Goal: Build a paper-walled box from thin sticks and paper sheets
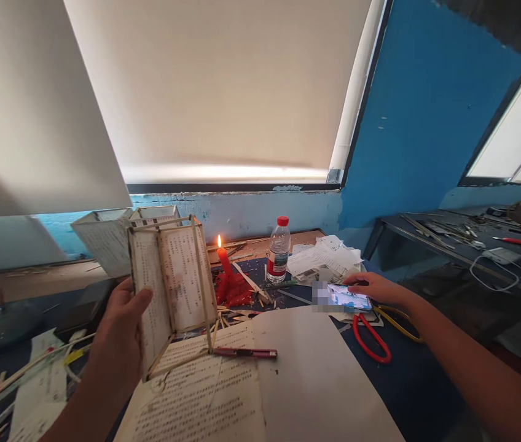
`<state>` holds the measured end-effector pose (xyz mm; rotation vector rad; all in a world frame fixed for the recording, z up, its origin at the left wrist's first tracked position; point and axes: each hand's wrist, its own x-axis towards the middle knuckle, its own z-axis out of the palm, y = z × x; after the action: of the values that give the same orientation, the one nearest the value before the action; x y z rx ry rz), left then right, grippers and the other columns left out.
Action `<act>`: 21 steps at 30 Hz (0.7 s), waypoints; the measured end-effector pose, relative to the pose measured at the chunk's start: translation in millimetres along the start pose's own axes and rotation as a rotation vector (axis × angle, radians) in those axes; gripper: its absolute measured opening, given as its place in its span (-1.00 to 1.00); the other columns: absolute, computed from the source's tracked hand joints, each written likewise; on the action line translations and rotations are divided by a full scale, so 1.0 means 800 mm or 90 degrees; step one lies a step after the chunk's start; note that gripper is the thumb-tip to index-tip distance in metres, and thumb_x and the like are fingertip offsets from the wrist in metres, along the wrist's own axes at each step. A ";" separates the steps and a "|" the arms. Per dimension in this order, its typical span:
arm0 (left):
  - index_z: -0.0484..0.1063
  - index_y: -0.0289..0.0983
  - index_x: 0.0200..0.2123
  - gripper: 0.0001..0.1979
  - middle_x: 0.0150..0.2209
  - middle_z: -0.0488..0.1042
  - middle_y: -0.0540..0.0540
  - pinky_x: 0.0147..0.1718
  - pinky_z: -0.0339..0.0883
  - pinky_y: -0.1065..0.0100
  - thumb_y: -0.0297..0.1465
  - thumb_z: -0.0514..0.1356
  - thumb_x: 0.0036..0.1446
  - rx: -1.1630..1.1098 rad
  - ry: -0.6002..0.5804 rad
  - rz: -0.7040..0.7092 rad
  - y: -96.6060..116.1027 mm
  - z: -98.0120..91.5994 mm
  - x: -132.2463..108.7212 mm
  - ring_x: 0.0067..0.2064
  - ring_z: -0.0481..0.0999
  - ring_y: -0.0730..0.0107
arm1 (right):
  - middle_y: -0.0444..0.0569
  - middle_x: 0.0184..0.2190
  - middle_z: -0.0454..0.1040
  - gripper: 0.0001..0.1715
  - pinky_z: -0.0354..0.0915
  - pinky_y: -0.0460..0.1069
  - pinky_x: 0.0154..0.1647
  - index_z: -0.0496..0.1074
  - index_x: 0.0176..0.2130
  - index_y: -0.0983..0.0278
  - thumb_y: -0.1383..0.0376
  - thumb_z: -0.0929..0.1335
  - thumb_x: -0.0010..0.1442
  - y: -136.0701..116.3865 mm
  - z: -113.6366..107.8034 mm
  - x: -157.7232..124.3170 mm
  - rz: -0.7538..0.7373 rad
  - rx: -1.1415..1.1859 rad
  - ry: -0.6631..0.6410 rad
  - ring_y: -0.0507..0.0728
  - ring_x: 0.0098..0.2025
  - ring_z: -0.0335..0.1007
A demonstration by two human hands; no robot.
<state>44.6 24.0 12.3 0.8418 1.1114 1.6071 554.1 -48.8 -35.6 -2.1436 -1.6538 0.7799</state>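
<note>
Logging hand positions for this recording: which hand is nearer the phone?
Right. The right hand is at the phone's upper edge; the left hand is well to its left, holding a paper-panelled frame.

Soft backlight thru blind (223, 86), dim desk (408, 380), wide-angle stretch @ edges

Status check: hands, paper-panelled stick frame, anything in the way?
Left hand gripping paper-panelled stick frame; right hand at smartphone, screen on. Frame's camera-facing side open. Lit red candle beyond frame, to its right.
</note>
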 end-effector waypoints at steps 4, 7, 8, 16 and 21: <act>0.52 -0.20 -0.14 -0.38 -0.34 0.70 -0.06 -0.22 0.64 0.04 -0.28 0.45 -0.43 -0.003 -0.010 -0.005 0.002 0.003 -0.001 -0.18 0.71 -0.09 | 0.10 0.14 0.56 -0.34 0.37 0.17 0.11 0.59 0.07 0.17 -0.17 0.40 0.18 -0.012 0.011 0.011 0.002 -0.027 0.021 0.43 0.17 0.42; 0.50 -0.20 -0.16 -0.36 -0.39 0.70 -0.05 -0.23 0.65 0.02 -0.28 0.47 -0.47 -0.003 -0.018 -0.009 0.004 0.005 -0.002 -0.20 0.71 -0.13 | 0.12 0.11 0.58 -0.29 0.38 0.16 0.06 0.60 0.04 0.18 -0.25 0.39 0.15 -0.031 0.022 0.024 0.005 -0.048 0.022 0.43 0.13 0.45; 0.49 -0.19 -0.16 -0.35 -0.40 0.70 -0.04 -0.24 0.65 0.01 -0.28 0.47 -0.48 -0.002 -0.020 -0.010 0.004 0.004 -0.002 -0.20 0.72 -0.15 | 0.11 0.08 0.60 -0.28 0.39 0.15 0.02 0.61 0.01 0.17 -0.27 0.39 0.13 -0.037 0.026 0.029 0.006 -0.053 0.017 0.42 0.10 0.47; 0.46 -0.16 -0.13 -0.35 -0.43 0.68 0.01 -0.33 0.66 0.04 -0.28 0.47 -0.43 0.012 -0.026 -0.009 0.000 -0.005 0.002 -0.26 0.73 -0.13 | 0.10 -0.14 0.66 -0.25 0.38 0.09 -0.26 0.64 -0.15 0.21 -0.29 0.50 -0.10 -0.056 0.033 0.060 0.045 -0.081 -0.027 0.36 -0.13 0.55; 0.47 -0.12 -0.13 -0.44 -0.38 0.67 0.00 -0.31 0.66 0.08 -0.27 0.44 -0.32 0.003 -0.037 0.012 0.001 -0.006 -0.004 -0.16 0.70 -0.09 | 0.14 -0.20 0.67 -0.17 0.36 0.10 -0.32 0.65 -0.17 0.18 -0.42 0.38 -0.02 -0.046 0.025 0.062 0.061 -0.083 -0.044 0.40 -0.17 0.55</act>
<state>40.9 19.4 11.2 0.8994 1.0697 1.5861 521.9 7.4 -42.2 -2.3260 -1.6894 0.8026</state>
